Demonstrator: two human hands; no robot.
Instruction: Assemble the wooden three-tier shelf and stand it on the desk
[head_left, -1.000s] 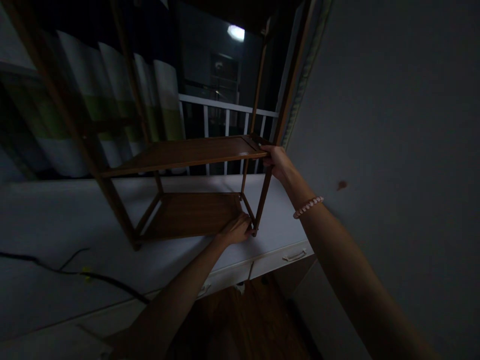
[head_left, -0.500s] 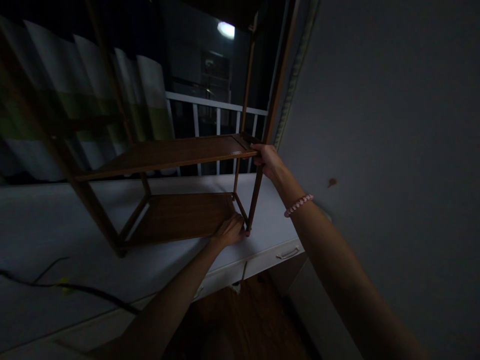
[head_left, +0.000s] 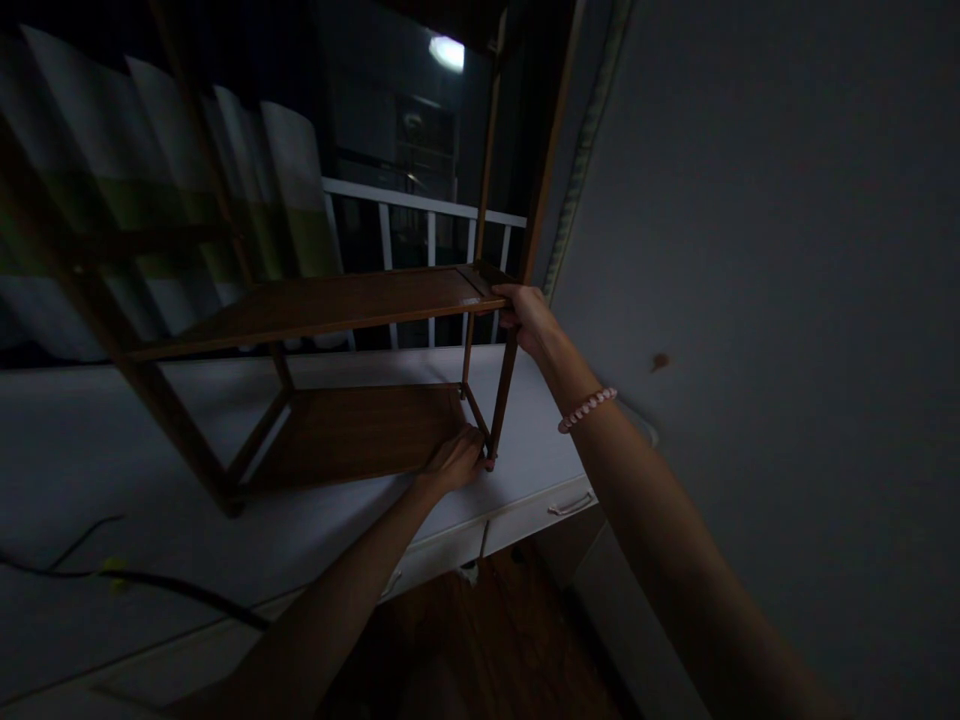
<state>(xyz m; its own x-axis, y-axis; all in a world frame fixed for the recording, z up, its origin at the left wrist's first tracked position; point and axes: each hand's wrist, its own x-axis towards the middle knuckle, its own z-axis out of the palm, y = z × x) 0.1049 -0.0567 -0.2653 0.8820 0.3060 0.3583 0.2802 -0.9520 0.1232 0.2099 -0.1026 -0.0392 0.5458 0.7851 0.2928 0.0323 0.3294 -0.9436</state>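
Note:
A brown wooden shelf rack [head_left: 337, 302] stands on a white drawer-topped counter, in front of a window. My right hand [head_left: 525, 312], with a beaded bracelet [head_left: 587, 410] on the wrist, is closed round the right end of the middle shelf, beside the front right post. Lower down, my left hand [head_left: 456, 460] grips the front right corner of the bottom shelf board [head_left: 352, 430], close to the foot of the same post. Its fingertips are partly hidden by the board. The upper part of the rack runs out of view.
The white counter [head_left: 540, 440] has drawers with handles [head_left: 571, 505] along its front. A black cable [head_left: 187, 592] lies at the left. Curtains [head_left: 292, 190] and a white railing [head_left: 420, 200] are behind the rack, and a plain wall [head_left: 750, 300] rises at the right.
The whole view has shifted slightly, so the rack and both hands appear a little further left. Both hands keep the same hold on the rack.

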